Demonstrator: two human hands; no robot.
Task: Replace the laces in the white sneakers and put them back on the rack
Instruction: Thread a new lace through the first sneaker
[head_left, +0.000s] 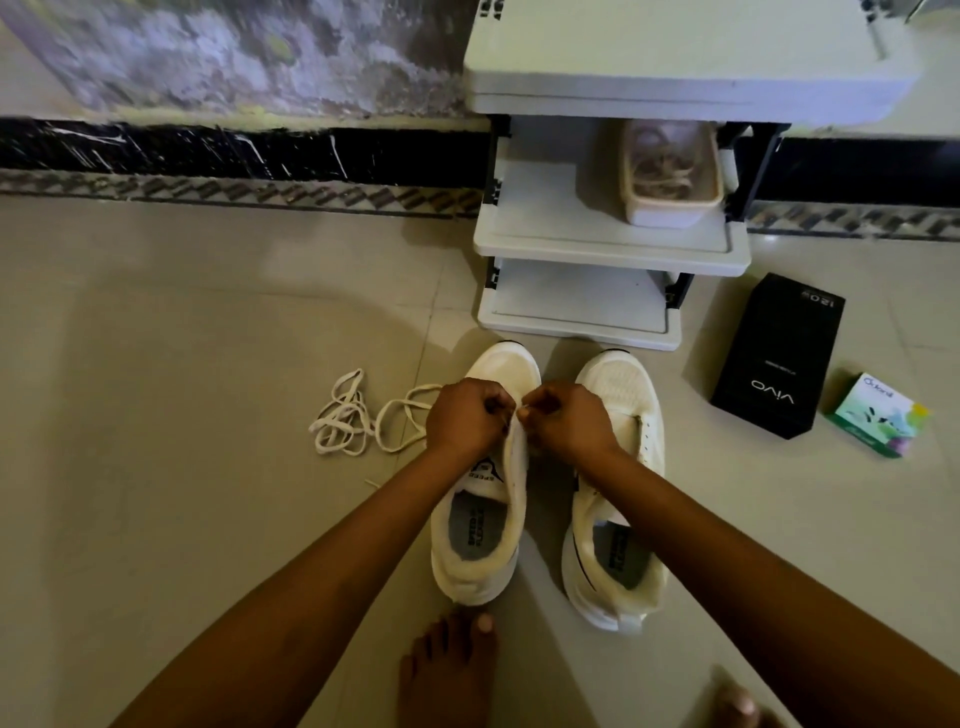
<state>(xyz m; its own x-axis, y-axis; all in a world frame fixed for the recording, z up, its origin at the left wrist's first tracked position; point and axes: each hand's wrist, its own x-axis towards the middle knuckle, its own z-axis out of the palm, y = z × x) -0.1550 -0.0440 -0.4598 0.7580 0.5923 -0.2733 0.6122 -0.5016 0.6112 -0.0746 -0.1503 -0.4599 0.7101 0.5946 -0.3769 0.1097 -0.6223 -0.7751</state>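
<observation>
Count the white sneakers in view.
2. The left sneaker lies on the floor before the rack; the right sneaker stands beside it. None shows on the rack's shelves.

Left sneaker: white, unlaced, upright on floor, toe toward rack, tongue label and printed insole visible; eyelet edge pinched by left hand and right hand, fingers curled.
Right sneaker: white, dark side stripe, unlaced, upright just beside left sneaker, parallel to it.
Lace: cream-white, flat, loose tangle on floor left of left sneaker, one loop reaching left hand.
Rack: white tiered shelves, dark posts, just beyond sneaker toes.
</observation>
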